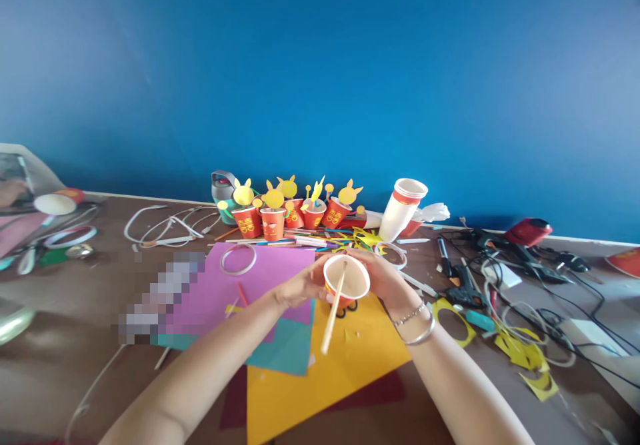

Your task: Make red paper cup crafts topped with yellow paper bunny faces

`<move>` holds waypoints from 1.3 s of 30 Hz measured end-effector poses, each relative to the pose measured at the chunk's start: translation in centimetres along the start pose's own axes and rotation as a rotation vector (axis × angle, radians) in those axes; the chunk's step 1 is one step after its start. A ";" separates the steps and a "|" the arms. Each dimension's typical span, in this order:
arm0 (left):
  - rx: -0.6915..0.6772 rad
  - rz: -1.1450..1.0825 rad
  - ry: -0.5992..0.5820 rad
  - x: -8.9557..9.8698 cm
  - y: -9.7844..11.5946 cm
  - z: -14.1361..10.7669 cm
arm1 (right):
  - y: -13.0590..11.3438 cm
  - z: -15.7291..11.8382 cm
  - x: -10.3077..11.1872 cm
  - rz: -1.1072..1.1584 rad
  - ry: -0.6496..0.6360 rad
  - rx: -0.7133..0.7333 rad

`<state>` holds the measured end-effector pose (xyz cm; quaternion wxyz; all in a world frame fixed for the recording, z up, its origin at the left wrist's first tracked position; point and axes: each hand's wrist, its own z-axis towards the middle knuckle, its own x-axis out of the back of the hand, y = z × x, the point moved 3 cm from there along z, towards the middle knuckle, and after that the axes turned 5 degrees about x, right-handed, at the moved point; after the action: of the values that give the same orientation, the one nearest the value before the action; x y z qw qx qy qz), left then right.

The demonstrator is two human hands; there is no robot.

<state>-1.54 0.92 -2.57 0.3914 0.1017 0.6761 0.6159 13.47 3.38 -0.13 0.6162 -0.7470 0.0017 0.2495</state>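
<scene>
A red paper cup (pixel 329 286) with a white inside is held up over the coloured sheets, its mouth tilted toward me. From the left, my left hand (pixel 311 281) wraps round its side. My right hand (pixel 379 275) closes on it from the right, and its far fingers are partly hidden behind the cup. A pale wooden stick (pixel 334 308) leans out of the mouth over the near rim. Two dark curved shapes (pixel 347 309) show just below the cup, above a yellow-orange sheet (pixel 350 365).
Several red cups (pixel 273 224) with yellow paper figures line the blue wall. A stack of white cups (pixel 400 212) leans behind my right hand. Purple paper (pixel 200 298) lies left. At right are a glue gun (pixel 463 288), cables, tape rings (pixel 390 256) and yellow paper scraps (pixel 520 352).
</scene>
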 end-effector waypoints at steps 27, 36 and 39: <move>-0.011 0.007 0.143 3.3 0.1 0.7 | -7.2 -3.3 3.3 -0.172 0.874 1.010; -0.027 0.005 0.194 3.1 0.3 0.7 | -5.4 -5.6 -0.2 -0.636 0.532 1.276; -0.021 -0.003 0.188 3.1 0.3 0.8 | -5.0 -6.0 -0.6 -0.759 0.431 1.347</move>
<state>-3.18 3.46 -3.51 0.3281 0.0383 0.7036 0.6291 16.66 -1.11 5.38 0.9635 -0.1961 0.0167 -0.1815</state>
